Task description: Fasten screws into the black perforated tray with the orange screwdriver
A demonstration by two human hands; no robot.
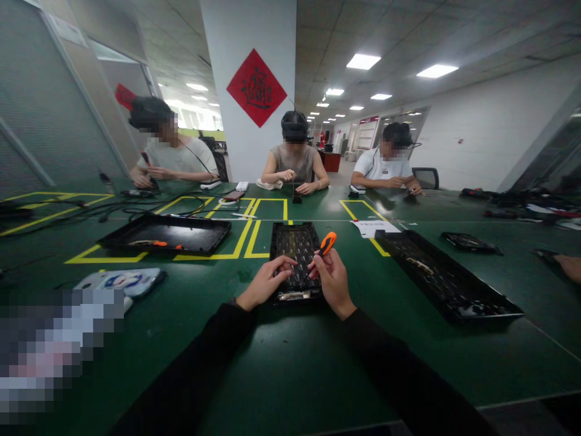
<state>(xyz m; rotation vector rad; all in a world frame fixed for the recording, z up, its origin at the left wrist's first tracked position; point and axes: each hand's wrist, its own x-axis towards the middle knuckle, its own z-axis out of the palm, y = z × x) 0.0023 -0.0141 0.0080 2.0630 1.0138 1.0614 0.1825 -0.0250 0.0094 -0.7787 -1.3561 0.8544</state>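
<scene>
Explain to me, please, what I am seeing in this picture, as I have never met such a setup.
There is no machine here: a camera worn on a person's head looks forward and down at their own bare hands. The right hand holds an orange-handled tool over a small black tray; the left hand has its fingers over that tray's left side. On the green table, a wider black tray lies further left and a long black tray to the right.
</scene>
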